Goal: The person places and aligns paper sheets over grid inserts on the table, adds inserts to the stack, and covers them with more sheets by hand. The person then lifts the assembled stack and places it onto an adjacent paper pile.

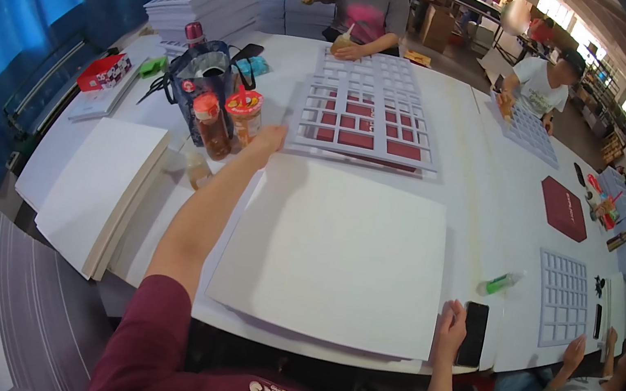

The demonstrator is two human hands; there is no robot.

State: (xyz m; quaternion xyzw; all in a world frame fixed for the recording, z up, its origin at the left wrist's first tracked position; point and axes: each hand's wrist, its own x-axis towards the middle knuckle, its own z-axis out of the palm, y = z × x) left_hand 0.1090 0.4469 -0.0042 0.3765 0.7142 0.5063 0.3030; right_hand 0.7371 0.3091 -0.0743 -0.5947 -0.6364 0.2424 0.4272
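Observation:
In the head view, my left hand (268, 139) reaches across the table with fingers curled. It is by the far left corner of a white board (336, 257) and close to the near left corner of a white grid frame (362, 157). Whether the fingers grip anything is hard to see. Closed loosely, my right hand (453, 322) is at the board's right edge, beside a black phone (473, 335); nothing shows in it. Dark red panels (349, 119) show through the grid's openings. The board lies flat in front of me.
Left are stacked white boards (100, 189), a dark bag (204, 78), a red-capped bottle (212, 129) and a lidded cup (244, 111). A green-labelled bottle (500, 283) lies right. Co-workers sit around the table; another grid (561, 299) and dark red panel (563, 208) are right.

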